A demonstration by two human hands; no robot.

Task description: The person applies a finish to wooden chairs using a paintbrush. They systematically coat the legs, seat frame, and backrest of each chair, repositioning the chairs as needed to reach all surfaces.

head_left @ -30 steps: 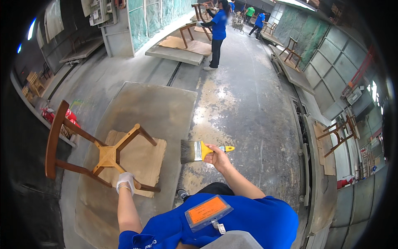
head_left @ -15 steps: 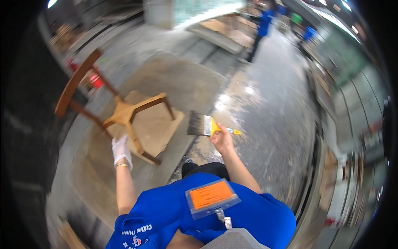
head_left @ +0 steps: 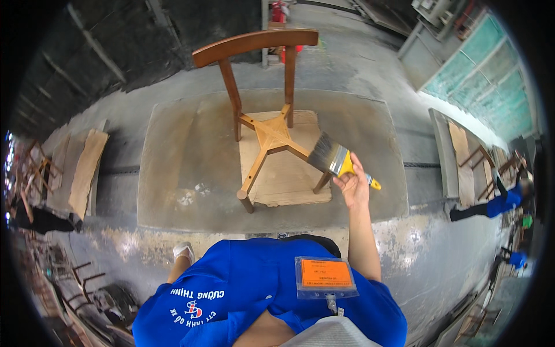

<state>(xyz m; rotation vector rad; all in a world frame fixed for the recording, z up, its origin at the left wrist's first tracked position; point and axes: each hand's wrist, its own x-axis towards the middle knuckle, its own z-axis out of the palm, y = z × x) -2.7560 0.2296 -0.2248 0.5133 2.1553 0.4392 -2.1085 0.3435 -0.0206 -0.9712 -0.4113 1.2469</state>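
Note:
A wooden chair frame (head_left: 273,136) without a seat stands upright in front of me. It has a curved dark-brown backrest and a lighter X-shaped support. My right hand (head_left: 352,183) is closed around the yellow handle of a wide paintbrush (head_left: 334,157). The brush's dark bristles point up and left, overlapping the chair's near right leg in the picture; whether they touch it I cannot tell. My left hand (head_left: 184,251), in a white glove, is low beside my body and away from the chair. Its fingers are too small and partly hidden to read.
Beneath the chair lies a tan board (head_left: 289,191) on a wide, stained platform (head_left: 185,156). Another person in blue (head_left: 502,202) works at a side platform on the right. On the left are a brown sheet (head_left: 88,168) and a person in dark trousers (head_left: 49,220).
My left hand has let go of the chair and drawn back to my side. The view has swung round, and the chair now appears squarely ahead. My right hand still holds the paintbrush.

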